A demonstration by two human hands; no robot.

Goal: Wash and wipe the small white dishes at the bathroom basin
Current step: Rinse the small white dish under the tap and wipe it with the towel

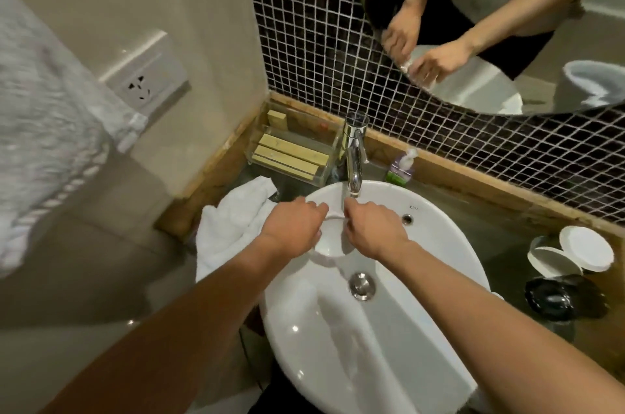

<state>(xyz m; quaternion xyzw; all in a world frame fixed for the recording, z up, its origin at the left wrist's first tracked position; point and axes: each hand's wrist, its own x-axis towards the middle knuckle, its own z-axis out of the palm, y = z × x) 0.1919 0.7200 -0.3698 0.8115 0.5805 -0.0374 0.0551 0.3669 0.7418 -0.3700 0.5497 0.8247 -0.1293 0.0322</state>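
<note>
Both hands meet over the white basin (422,295), just under the chrome tap (354,156), from which a thin stream of water falls. The left hand (292,227) grips the near-left rim of a small white dish (329,239); the right hand (373,231) closes its fingers on the dish's right edge. A white towel (233,227) lies crumpled left of the basin. Two more small white dishes (571,253) sit on the counter to the right, beside a dark ashtray (554,298).
</note>
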